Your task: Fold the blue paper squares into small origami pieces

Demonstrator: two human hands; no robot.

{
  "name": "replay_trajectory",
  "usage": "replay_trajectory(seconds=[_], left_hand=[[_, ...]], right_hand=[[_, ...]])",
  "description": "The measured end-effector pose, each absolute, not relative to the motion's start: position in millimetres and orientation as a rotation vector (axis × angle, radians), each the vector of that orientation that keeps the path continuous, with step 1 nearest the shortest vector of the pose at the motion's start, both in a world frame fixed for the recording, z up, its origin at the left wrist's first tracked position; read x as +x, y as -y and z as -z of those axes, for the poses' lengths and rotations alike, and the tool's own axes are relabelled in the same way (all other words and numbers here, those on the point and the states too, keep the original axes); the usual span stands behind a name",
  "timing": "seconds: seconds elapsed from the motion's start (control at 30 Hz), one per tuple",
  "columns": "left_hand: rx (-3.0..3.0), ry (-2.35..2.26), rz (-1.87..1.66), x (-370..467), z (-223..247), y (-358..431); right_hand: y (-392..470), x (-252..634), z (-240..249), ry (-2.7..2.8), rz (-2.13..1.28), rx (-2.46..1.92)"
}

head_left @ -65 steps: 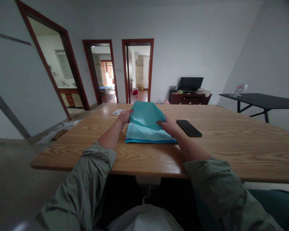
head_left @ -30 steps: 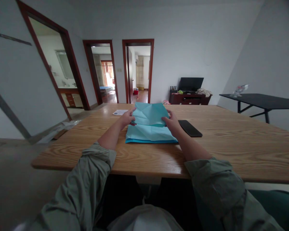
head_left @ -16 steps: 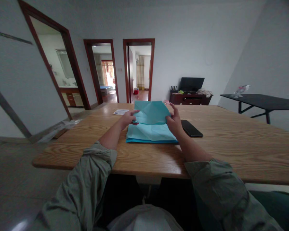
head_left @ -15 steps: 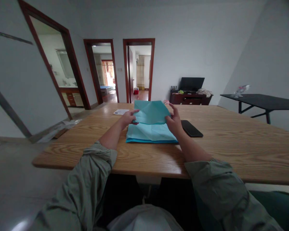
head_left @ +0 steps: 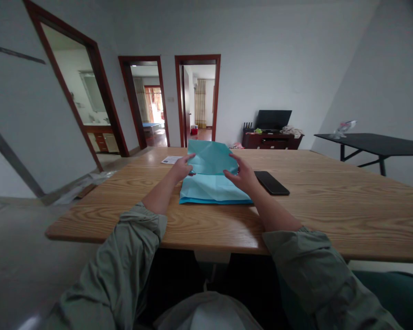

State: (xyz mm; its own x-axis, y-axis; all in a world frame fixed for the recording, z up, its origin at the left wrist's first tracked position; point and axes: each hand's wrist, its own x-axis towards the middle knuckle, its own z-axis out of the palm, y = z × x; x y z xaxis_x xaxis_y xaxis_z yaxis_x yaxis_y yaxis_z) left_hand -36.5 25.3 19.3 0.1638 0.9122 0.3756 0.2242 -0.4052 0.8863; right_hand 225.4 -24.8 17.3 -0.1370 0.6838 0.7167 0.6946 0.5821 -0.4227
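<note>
My left hand (head_left: 182,168) is closed on the left edge of a creased teal sheet of paper (head_left: 211,158), thumb in front and fingers partly hidden behind. The sheet is raised and tilted. At its right edge is my right hand (head_left: 241,173), with thumb and index finger spread apart over the front of the sheet; its other fingers are mostly hidden. Below lies a light blue folded paper stack (head_left: 215,190) with a brighter blue layer along its front edge. The raised sheet covers the back of this stack.
A wooden table (head_left: 330,201) spans the view. Close to my right forearm lies a black phone (head_left: 271,183); a white card (head_left: 171,160) is beyond my left hand. Farther off stand a dark cabinet with a television (head_left: 273,120) and a black folding table (head_left: 382,143).
The teal sheet has shifted slightly left and up. My right hand has moved left, its thumb and index finger now farther over the sheet's front. My left hand has barely moved.
</note>
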Motion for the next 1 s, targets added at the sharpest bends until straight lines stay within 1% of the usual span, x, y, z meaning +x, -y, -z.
replay_trajectory(seconds=[0.17, 0.57, 0.7, 0.83, 1.0], left_hand=[[1.778, -1.07, -1.272, -39, -17, -28], [1.712, -1.068, -1.278, -39, -18, -27], [1.66, -1.065, -1.278, -38, -22, -23], [1.632, -1.048, -1.282, -39, -21, -25], [1.622, -1.023, -1.286, -39, -21, -26]], right_hand=[[19, 224, -12, 1.853, -0.091, -1.371], [5, 230, -7, 1.758, -0.323, -1.412], [6, 229, -5, 1.835, -0.269, -1.397], [4, 230, -3, 1.787, -0.174, -1.312], [-1, 232, 0, 1.774, -0.205, -1.246]])
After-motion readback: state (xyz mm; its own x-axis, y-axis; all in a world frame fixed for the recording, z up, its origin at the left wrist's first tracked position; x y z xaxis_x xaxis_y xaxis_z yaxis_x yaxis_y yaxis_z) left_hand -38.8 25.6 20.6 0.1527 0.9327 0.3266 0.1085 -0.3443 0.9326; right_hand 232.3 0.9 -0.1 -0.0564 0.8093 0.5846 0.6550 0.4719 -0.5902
